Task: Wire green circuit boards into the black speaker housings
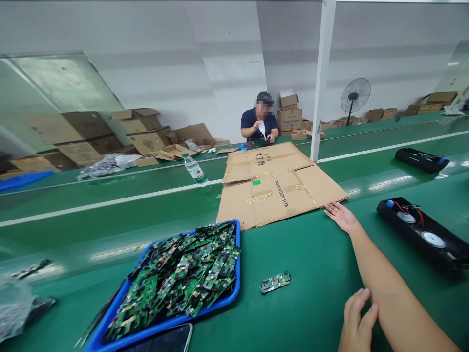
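Note:
My right hand (342, 217) is stretched forward over the green bench, fingers apart, with its fingertips at the near right corner of a flattened cardboard sheet (267, 195). Nothing shows in its grasp. My left hand (357, 320) is at the bottom edge, beside my right forearm, its fingers loosely bent and apart from the thumb; it appears to hold nothing. A single green circuit board (275, 282) lies on the bench left of my hands. Further left stands a blue tray (237, 274) heaped with many circuit boards (186, 269).
Black speaker housings (425, 232) with wires lie at the right. A phone (161, 340) sits by the tray's near edge. Beyond are a water bottle (195, 169), a white post (322, 83) and a person (258, 122) seated across the line. A plastic bag (18, 310) lies left.

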Available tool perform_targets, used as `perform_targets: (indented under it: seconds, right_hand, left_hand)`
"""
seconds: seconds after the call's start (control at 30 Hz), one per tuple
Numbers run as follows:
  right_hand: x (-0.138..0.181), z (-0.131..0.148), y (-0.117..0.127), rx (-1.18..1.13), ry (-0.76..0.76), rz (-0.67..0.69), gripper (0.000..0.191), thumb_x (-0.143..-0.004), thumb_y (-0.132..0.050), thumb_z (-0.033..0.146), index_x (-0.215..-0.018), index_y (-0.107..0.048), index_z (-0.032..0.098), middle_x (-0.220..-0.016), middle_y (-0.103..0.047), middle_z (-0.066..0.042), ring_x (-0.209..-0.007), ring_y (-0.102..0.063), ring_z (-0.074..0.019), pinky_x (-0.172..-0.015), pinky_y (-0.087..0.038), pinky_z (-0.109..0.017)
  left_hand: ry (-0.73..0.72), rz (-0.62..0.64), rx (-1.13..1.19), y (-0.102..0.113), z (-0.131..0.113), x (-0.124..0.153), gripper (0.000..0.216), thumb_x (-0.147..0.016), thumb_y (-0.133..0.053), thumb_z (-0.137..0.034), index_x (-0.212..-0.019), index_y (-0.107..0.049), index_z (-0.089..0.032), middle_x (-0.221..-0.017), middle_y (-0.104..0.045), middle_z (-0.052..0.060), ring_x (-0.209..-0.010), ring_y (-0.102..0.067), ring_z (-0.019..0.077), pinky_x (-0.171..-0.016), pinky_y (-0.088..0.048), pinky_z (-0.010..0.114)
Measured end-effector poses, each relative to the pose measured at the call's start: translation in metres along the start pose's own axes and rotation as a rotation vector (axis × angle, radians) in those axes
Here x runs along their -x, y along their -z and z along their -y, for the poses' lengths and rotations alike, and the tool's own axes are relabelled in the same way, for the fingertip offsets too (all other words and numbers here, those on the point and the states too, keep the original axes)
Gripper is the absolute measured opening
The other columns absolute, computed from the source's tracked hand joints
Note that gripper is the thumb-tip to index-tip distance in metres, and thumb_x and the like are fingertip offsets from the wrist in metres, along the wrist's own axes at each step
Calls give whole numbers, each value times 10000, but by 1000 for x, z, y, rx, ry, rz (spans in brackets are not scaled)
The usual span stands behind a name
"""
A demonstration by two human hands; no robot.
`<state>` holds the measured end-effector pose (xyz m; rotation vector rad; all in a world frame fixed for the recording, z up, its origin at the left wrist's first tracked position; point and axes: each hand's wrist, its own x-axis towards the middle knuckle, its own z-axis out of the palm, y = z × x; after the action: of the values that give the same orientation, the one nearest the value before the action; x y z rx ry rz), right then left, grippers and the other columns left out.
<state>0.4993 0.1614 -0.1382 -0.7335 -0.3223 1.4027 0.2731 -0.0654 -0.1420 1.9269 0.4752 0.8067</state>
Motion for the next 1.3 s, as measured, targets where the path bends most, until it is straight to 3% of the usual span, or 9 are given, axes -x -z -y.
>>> perform_targets:
  seconds: [0.07,0.23,0.43,0.6,0.83,0.93,1.03,1.13,1.3]
  right_hand:
    - [0,0,0,2,0,0,136,-874,-423,151,-848,-555,175,-957,-631,-82,-955,-613,-169,-826,-542,-361]
    - [1,0,-1,6,3,-3,114,-866,-448,159,-840,-558,177,-941,-633,-81,-946,-617,-171,-843,-535,-367]
    - [1,0,-2,10,8,-3,106,-864,-456,163,-840,-558,179,-949,-633,-79,-950,-615,-173,-858,-528,-374]
    - [1,0,-2,7,6,1,161,-877,-404,153,-840,-560,172,-942,-634,-88,-948,-614,-174,-834,-540,-375]
    - [0,0,-1,7,2,9,148,-879,-410,154,-855,-554,176,-957,-626,-84,-959,-612,-167,-818,-545,-351]
    - [0,1,0,7,0,12,155,-883,-401,152,-852,-552,172,-950,-625,-88,-963,-610,-170,-809,-547,-350]
    - [0,1,0,8,1,14,156,-884,-400,155,-851,-552,174,-951,-626,-84,-969,-608,-169,-813,-545,-350]
    - [-1,1,1,11,1,14,153,-883,-403,158,-854,-553,171,-959,-625,-85,-969,-607,-170,-817,-543,-356]
    - [-1,1,1,17,-2,16,160,-885,-396,161,-863,-554,170,-960,-627,-80,-969,-606,-167,-827,-538,-362]
  left_hand:
    - [-4,26,1,0,1,0,544,-910,-180,-493,-1359,-363,-245,-1435,-325,103,-1336,-250,266,-1071,-246,482]
    - [23,12,37,0,-1,-1,704,-840,-261,-618,-1409,-249,-203,-1480,-205,143,-1354,-171,310,-1082,-204,492]
    - [-18,-3,46,0,3,-1,600,-871,-248,-576,-1322,-413,-216,-1431,-323,136,-1336,-242,285,-1060,-248,499]
    - [19,71,46,0,2,-3,837,-763,-341,-703,-1409,-243,-180,-1482,-173,178,-1356,-157,324,-1074,-196,509]
    - [20,-29,107,-3,4,1,508,-895,-265,-526,-1196,-508,-197,-1403,-369,144,-1312,-302,250,-1055,-288,447]
    - [-8,-10,93,-4,9,-2,524,-907,-233,-503,-1286,-425,-197,-1400,-362,149,-1301,-311,260,-1050,-293,457]
    - [-108,38,57,-1,11,-8,690,-853,-308,-598,-1403,-248,-185,-1417,-310,168,-1301,-285,308,-1062,-249,492]
    - [-110,43,58,5,8,-11,783,-809,-378,-635,-1421,-194,-181,-1428,-285,163,-1311,-252,325,-1076,-207,500]
    - [-58,52,125,12,-2,-9,773,-735,-463,-686,-1309,-401,-172,-1416,-345,163,-1315,-281,321,-1074,-220,508]
